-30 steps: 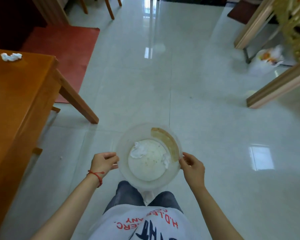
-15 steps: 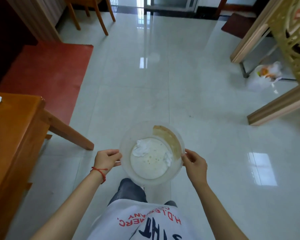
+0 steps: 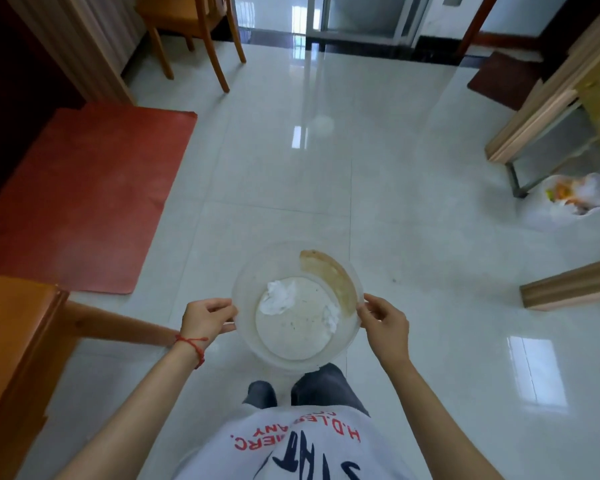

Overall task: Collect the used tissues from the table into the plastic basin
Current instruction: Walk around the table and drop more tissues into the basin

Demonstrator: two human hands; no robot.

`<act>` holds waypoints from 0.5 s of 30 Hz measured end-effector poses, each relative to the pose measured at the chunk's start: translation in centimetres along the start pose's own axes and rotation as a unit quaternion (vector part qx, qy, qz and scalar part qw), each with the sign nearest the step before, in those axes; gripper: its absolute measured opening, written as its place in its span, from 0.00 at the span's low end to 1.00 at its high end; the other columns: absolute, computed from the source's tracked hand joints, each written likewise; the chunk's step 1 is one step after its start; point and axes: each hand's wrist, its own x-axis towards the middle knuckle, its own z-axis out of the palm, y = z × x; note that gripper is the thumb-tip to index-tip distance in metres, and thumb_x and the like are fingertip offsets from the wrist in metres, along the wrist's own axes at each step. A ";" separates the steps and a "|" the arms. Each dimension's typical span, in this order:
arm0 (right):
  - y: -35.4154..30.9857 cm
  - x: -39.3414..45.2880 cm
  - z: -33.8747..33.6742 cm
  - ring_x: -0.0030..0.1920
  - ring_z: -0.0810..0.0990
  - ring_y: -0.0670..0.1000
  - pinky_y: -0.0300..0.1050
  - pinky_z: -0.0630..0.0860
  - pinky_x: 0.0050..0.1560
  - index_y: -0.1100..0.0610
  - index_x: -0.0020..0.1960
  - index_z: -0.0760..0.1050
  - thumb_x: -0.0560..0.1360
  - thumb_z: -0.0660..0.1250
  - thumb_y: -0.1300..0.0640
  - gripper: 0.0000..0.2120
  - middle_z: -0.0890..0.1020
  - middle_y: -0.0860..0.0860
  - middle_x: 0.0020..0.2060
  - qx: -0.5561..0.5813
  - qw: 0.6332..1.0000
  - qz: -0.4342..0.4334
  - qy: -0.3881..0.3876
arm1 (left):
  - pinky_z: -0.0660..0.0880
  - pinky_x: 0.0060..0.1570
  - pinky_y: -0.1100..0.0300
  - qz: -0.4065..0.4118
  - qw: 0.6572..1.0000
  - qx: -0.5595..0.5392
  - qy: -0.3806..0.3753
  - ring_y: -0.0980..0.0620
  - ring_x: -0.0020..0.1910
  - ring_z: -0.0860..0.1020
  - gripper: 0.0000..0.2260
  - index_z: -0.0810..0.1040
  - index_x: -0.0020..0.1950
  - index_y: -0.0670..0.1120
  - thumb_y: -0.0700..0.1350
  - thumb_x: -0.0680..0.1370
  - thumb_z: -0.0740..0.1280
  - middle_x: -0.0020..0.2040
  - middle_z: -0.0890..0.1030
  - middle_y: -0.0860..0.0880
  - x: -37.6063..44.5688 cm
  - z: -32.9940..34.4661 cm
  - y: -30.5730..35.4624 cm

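Note:
I carry a clear plastic basin in front of my waist, above the tiled floor. My left hand grips its left rim and my right hand grips its right rim. Inside lie two crumpled white tissues, a larger tissue at the upper left of the bottom and a smaller tissue at the right. A brown stained patch marks the basin's far right wall. The orange wooden table shows only as a corner at the left edge; no tissue on it is in view.
A red mat covers the floor at the left. A wooden chair stands at the back. At the right are wooden frames and a white plastic bag with rubbish. Glossy tiles stretch ahead.
I have walked forward with the basin; the table slid back and left out of view, along with the tissue on it. Both hands keep the same hold on the rim.

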 end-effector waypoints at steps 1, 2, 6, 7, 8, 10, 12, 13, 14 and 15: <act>-0.8 1.9 0.3 0.45 0.82 0.50 0.50 0.80 0.53 0.57 0.56 0.79 0.73 0.68 0.55 0.13 0.84 0.53 0.42 0.000 1.000 -0.003 -0.007 | 0.78 0.26 0.69 0.002 1.000 -0.005 0.006 0.46 0.36 0.77 0.09 0.79 0.50 0.33 0.29 0.72 0.65 0.37 0.79 0.45 1.1 0.5 0.9; -1.7 3.8 0.6 0.45 0.82 0.50 0.50 0.80 0.53 0.57 0.56 0.78 0.73 0.68 0.55 0.13 0.84 0.53 0.42 0.001 1.000 -0.005 -0.012 | 0.78 0.27 0.68 0.005 1.000 -0.010 0.012 0.45 0.37 0.77 0.08 0.79 0.50 0.34 0.30 0.72 0.65 0.37 0.79 0.44 2.2 1.0 1.8; -6.1 11.0 1.5 0.44 0.81 0.50 0.49 0.80 0.53 0.57 0.56 0.78 0.73 0.68 0.55 0.13 0.83 0.52 0.41 -0.016 0.999 -0.026 -0.042 | 0.78 0.27 0.69 -0.001 0.998 -0.037 0.045 0.48 0.36 0.77 0.10 0.78 0.52 0.31 0.31 0.72 0.66 0.38 0.79 0.45 6.4 2.9 6.0; -7.2 12.6 1.8 0.44 0.81 0.50 0.49 0.79 0.52 0.57 0.56 0.78 0.73 0.68 0.55 0.13 0.83 0.52 0.41 -0.022 0.998 -0.031 -0.049 | 0.78 0.27 0.69 -0.003 0.998 -0.045 0.053 0.49 0.36 0.77 0.11 0.78 0.53 0.31 0.31 0.72 0.66 0.38 0.79 0.45 7.3 3.1 7.0; -8.3 14.2 2.0 0.44 0.81 0.50 0.49 0.79 0.52 0.58 0.56 0.78 0.73 0.68 0.55 0.13 0.83 0.52 0.41 -0.027 0.997 -0.037 -0.057 | 0.78 0.27 0.70 -0.002 0.997 -0.053 0.061 0.49 0.36 0.77 0.11 0.78 0.53 0.31 0.31 0.72 0.67 0.38 0.79 0.45 8.2 3.4 7.8; -10.6 17.0 2.6 0.44 0.82 0.51 0.49 0.79 0.52 0.58 0.56 0.78 0.73 0.68 0.55 0.13 0.83 0.52 0.41 -0.036 0.995 -0.054 -0.074 | 0.78 0.27 0.70 0.002 0.995 -0.066 0.076 0.49 0.37 0.77 0.12 0.77 0.54 0.31 0.32 0.72 0.67 0.39 0.80 0.44 9.5 3.8 9.6; -12.8 19.4 3.6 0.44 0.82 0.51 0.48 0.79 0.51 0.58 0.56 0.78 0.73 0.68 0.56 0.13 0.82 0.51 0.40 -0.052 0.992 -0.069 -0.093 | 0.78 0.27 0.70 0.000 0.992 -0.081 0.097 0.47 0.38 0.77 0.12 0.77 0.54 0.31 0.32 0.72 0.67 0.44 0.80 0.41 10.8 3.9 10.9; -13.8 20.4 4.3 0.44 0.81 0.51 0.47 0.79 0.51 0.59 0.56 0.78 0.73 0.68 0.57 0.13 0.82 0.51 0.40 -0.056 0.990 -0.074 -0.105 | 0.78 0.28 0.69 0.000 0.990 -0.087 0.108 0.46 0.40 0.77 0.12 0.77 0.54 0.31 0.32 0.72 0.67 0.46 0.79 0.39 11.3 3.7 11.4; -14.7 21.3 5.0 0.44 0.81 0.50 0.47 0.79 0.51 0.59 0.56 0.78 0.73 0.68 0.57 0.13 0.82 0.51 0.39 -0.058 0.989 -0.078 -0.115 | 0.78 0.28 0.69 -0.001 0.989 -0.091 0.120 0.44 0.41 0.77 0.12 0.77 0.54 0.31 0.32 0.72 0.67 0.47 0.79 0.39 11.8 3.5 12.0; -15.6 22.2 5.8 0.44 0.81 0.50 0.47 0.79 0.51 0.59 0.57 0.78 0.73 0.68 0.56 0.13 0.82 0.51 0.39 -0.061 0.987 -0.081 -0.124 | 0.79 0.28 0.69 -0.002 0.987 -0.096 0.130 0.43 0.42 0.77 0.12 0.77 0.54 0.31 0.32 0.72 0.67 0.47 0.79 0.40 12.3 3.2 12.4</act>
